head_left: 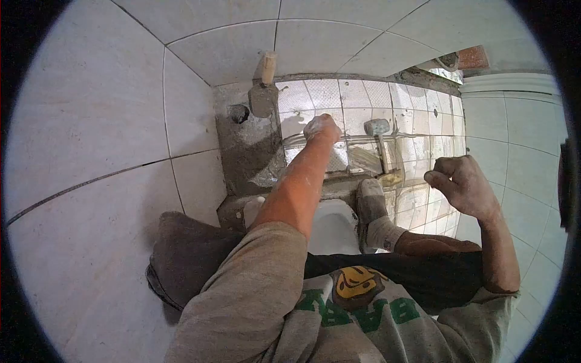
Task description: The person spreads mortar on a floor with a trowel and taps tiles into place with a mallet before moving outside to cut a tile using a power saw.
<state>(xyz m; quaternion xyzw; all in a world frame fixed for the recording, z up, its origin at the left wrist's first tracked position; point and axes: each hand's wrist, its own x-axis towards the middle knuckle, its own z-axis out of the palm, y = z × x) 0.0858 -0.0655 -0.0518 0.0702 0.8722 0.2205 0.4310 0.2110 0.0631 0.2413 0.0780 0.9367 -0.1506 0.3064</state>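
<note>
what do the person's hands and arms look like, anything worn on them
Both arms have short grey-tan sleeves and bare forearms. The left hand is ungloved and smeared with whitish residue; the right hand is ungloved too and looks dusty. No watch or bracelet shows on either wrist.

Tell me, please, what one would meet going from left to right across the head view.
Round dark floor hole, mortar-caked trowel with wooden handle, dusty left hand, grey-headed mallet, dusty right hand.
</note>
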